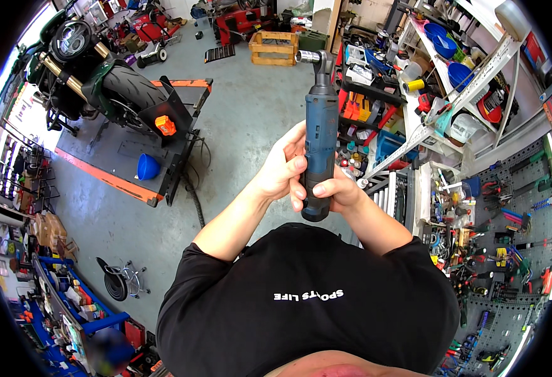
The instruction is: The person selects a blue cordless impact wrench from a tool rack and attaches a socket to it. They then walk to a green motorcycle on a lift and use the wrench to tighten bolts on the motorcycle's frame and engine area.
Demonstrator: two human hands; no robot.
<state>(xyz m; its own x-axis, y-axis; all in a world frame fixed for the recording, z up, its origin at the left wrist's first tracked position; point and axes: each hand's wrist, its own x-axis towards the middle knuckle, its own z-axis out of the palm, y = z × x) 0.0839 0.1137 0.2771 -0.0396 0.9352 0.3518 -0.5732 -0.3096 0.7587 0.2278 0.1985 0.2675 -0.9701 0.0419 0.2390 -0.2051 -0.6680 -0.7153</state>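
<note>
Both my hands hold a blue and black cordless ratchet wrench (pixel 321 129) upright in front of my chest. Its angled metal head points up, with a chrome socket (pixel 308 56) sticking out to the left. My left hand (pixel 282 164) is closed around the left side of the body, thumb across the front. Lower down on the right, my right hand (pixel 344 190) grips the dark handle near its base, thumb pressed on the front. The fingers behind the tool are partly hidden.
A motorcycle (pixel 100 78) stands on a lift platform (pixel 100 164) at left, with a blue bowl (pixel 148 166) on it. Shelves with blue bins (pixel 444 46) and a pegboard of tools (pixel 514 232) line the right. A wooden crate (pixel 273 49) lies ahead; a stool (pixel 114 279) stands lower left.
</note>
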